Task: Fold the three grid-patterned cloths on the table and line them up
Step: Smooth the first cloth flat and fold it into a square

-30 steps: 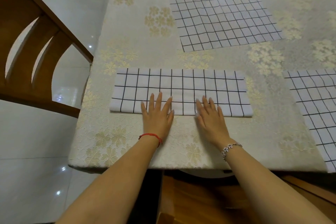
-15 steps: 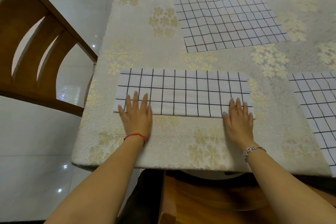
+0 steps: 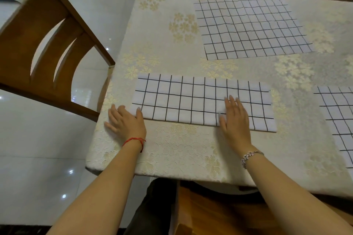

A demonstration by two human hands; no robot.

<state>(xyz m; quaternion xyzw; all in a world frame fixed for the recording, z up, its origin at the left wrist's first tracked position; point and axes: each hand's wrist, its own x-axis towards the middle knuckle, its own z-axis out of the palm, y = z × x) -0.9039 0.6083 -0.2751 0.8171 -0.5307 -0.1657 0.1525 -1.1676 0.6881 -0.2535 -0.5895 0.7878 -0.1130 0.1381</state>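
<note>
head view: what sits on the table in front of you?
three grid cloths. the folded cloth lies nearest you as a long strip. its long axis runs left to right, roughly along the near table edge, dipping slightly toward the right. the far cloth lies spread flat beyond it, and the right cloth is cut off by the frame edge.
and your hands?
your left hand lies flat on the table at the strip's left end, fingers straight, one fingertip touching its near-left corner, gripping nothing. your right hand presses flat on the strip, right of its middle, fingers straight, nothing pinched.
</note>
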